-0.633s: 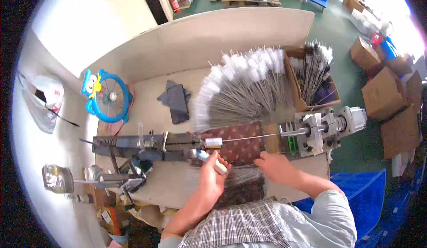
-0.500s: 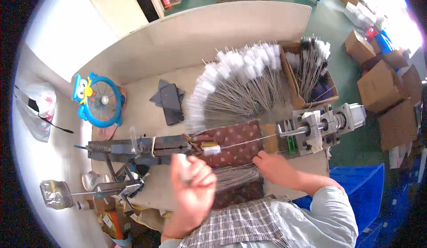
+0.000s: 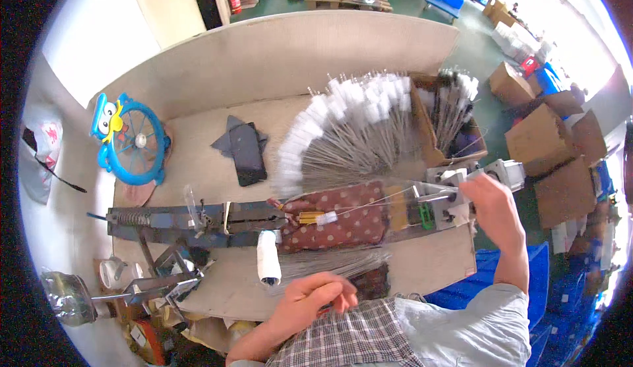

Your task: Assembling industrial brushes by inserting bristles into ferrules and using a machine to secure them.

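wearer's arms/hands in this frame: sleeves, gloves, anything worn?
Both hands bare: left hand, right hand. No gloves, rings or watch visible. Forearms uncovered. Short-sleeved shirt: grey-and-white plaid front, plain light grey sleeve on the right upper arm.

Two hands showed: a left hand (image 3: 316,301) near the bottom edge and a right hand (image 3: 491,199) to the right. One blue round fan (image 3: 132,144) stood at far left. One dark phone (image 3: 247,153) lay left of centre. One white roll (image 3: 268,257) sat nearby. The white-tipped rods (image 3: 349,126) were too many to count. About four cardboard boxes (image 3: 544,136) stood at far right.
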A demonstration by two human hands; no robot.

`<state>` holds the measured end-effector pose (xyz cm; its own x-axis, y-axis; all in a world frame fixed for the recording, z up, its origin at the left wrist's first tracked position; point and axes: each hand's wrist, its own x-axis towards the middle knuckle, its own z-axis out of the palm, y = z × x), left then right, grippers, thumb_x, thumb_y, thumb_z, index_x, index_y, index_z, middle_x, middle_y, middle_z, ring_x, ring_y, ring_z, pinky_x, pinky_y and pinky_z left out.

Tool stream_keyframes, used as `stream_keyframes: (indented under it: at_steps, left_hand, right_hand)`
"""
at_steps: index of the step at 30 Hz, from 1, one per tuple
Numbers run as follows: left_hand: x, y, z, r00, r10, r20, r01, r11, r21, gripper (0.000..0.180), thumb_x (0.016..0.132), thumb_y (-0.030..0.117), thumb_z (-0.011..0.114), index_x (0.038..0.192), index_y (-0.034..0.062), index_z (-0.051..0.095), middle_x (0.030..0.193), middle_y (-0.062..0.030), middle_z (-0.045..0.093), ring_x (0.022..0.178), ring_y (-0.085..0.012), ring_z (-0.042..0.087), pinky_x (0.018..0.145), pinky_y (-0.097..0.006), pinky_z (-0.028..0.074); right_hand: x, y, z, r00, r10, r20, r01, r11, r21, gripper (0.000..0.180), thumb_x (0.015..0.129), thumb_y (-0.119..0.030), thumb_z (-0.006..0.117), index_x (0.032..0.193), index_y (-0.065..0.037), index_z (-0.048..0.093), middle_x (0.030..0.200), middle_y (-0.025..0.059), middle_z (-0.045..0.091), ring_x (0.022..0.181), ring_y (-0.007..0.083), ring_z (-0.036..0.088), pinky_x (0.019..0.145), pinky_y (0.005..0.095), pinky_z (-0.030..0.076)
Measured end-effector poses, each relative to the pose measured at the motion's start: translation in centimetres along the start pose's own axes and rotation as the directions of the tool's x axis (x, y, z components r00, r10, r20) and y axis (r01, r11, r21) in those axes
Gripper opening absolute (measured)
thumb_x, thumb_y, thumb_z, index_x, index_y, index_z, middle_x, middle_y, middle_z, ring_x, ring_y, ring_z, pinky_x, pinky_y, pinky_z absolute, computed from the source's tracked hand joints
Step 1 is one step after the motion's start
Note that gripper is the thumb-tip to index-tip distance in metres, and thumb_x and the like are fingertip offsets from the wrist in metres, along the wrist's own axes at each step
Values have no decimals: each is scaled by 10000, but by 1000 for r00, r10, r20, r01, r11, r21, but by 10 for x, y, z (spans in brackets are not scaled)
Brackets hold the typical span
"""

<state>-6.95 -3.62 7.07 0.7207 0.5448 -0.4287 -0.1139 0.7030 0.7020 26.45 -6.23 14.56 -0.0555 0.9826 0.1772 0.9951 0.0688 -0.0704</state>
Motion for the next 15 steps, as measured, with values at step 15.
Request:
stream_keyframes:
  at_steps: [15]
  left_hand:
    - [194,-5,43,728,605,322,-151,-318,936,217,756,114,585,954,99,500,845,-82,549,689,-240,607,549,-352,494]
  right_hand:
    - [42,3,88,989,-7,-150,79,874,479,162,779,-63,556,929,-70,617,803,148,623,713,326,608,633,395,492]
